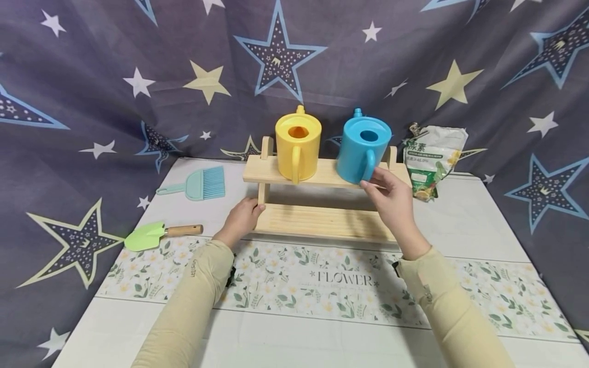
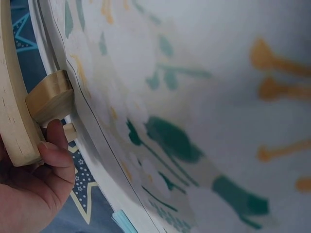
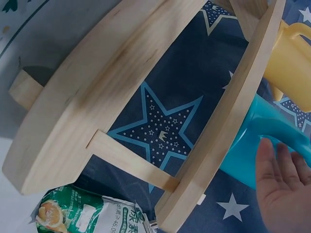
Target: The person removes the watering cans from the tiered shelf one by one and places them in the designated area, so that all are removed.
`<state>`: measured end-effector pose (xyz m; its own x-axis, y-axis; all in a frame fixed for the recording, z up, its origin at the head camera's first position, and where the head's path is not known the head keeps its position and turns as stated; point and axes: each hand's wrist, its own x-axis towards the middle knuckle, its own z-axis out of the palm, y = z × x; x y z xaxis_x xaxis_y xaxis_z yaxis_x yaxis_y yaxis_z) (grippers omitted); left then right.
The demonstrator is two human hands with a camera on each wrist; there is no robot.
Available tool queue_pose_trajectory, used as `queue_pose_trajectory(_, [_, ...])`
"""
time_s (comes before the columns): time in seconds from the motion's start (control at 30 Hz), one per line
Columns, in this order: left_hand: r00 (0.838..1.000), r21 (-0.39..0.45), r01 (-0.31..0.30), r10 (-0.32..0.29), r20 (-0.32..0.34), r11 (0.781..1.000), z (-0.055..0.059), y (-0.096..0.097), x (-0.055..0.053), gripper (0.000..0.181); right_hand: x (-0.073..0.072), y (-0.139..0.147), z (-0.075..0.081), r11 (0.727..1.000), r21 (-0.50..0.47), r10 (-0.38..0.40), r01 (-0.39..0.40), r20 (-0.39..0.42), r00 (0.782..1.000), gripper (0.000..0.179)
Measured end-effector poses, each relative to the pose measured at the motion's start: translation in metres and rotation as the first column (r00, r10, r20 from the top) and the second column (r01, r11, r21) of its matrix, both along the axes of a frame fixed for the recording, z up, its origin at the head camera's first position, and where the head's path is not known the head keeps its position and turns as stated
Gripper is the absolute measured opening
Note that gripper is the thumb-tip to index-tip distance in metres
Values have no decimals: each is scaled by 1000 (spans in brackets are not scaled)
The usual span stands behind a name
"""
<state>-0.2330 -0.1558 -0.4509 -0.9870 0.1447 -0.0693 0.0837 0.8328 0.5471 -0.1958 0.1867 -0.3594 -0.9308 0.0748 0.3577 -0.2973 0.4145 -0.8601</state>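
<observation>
A two-tier wooden plant stand (image 1: 322, 221) stands on the table. My left hand (image 1: 243, 217) grips the left end of its lower board; the left wrist view shows the fingers (image 2: 58, 150) curled at the board's end. On the upper board are a yellow watering can (image 1: 310, 148) and, to its right, a blue watering can (image 1: 352, 153), both upright with handles toward me. My right hand (image 1: 393, 197) is at the blue can's handle. In the right wrist view its fingers (image 3: 286, 165) look fairly straight against the can near the handle, not wrapped round it.
A teal dustpan with brush (image 1: 195, 184) and a green trowel (image 1: 146, 237) with a wooden handle lie at the left. A clipped fertiliser bag (image 1: 425, 176) leans behind the stand's right end. A starred curtain (image 1: 294, 56) hangs behind the table.
</observation>
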Motion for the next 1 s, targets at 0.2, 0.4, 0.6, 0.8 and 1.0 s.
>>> queue_pose_trajectory(0.2, [1000,-3,-1,1,5,1000,2,1,1,45,-1,0,-2,999,35,-21,22,-21,1000,36])
queue_pose_trajectory(0.4, [1000,1,-6,6,5,1000,2,0,1,44,-2,-4,-3,996,68,-49,51,-31,998,35])
queue_pose_trajectory(0.6, [1000,-2,-8,8,18,1000,2,1,1,45,-5,-6,-4,991,102,-78,84,-60,995,31])
queue_pose_trajectory(0.8, [1000,2,-20,20,21,1000,3,1,1,45,-6,-8,-4,986,125,-97,107,-83,992,28])
queue_pose_trajectory(1.0, [1000,-17,-13,13,16,1000,1,1,0,46,-5,-9,-3,984,132,-110,120,-83,991,30])
